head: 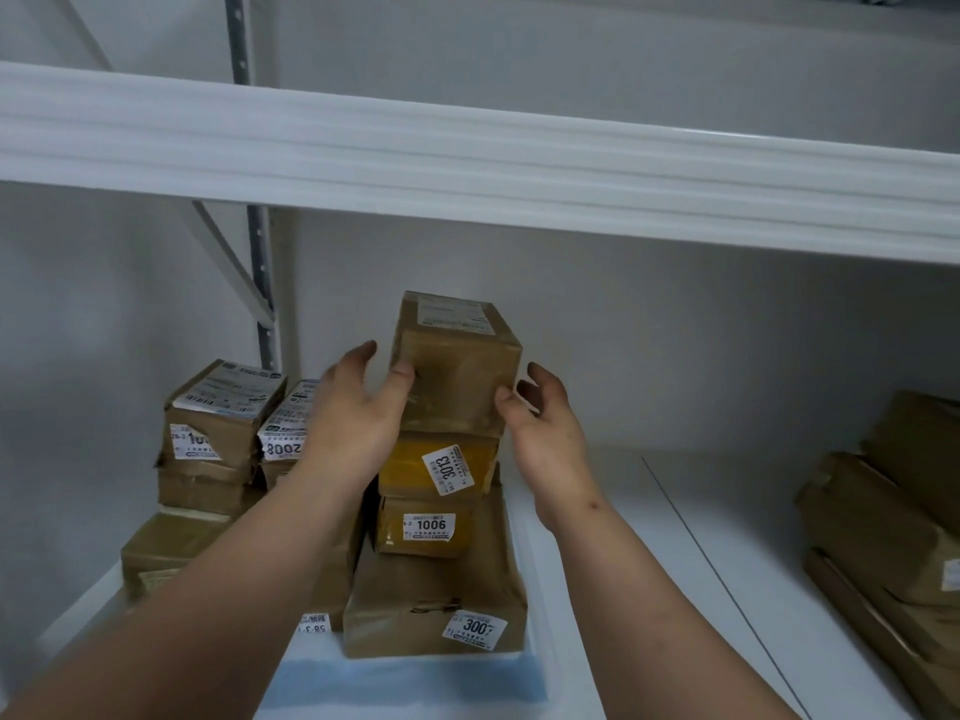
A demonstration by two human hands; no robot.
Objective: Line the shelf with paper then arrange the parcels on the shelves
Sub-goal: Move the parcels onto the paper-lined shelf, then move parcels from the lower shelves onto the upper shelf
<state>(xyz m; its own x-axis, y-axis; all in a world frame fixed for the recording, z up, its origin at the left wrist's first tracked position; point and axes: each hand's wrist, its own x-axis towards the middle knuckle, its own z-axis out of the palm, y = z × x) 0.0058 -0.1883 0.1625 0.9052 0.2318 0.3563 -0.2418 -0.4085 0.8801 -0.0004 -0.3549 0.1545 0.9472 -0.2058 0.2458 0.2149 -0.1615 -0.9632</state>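
A brown taped parcel (457, 371) sits on top of a stack in the middle of the shelf. Below it are a yellow parcel labelled 3013 (410, 467), a yellow one labelled 1006 (395, 532) and a large flat brown parcel (431, 605). My left hand (353, 413) is at the top parcel's left side, thumb on its front face, fingers straight and just clear of the side. My right hand (545, 433) is at its lower right corner, thumb touching, fingers loosely curled beside it. White paper (649, 563) lines the shelf.
More brown parcels (218, 407) are stacked at the left near the metal upright (260, 283). Flat brown parcels (883, 511) lie at the right. A blue sheet (405, 683) shows at the shelf's front edge. The upper shelf beam (467, 163) runs overhead.
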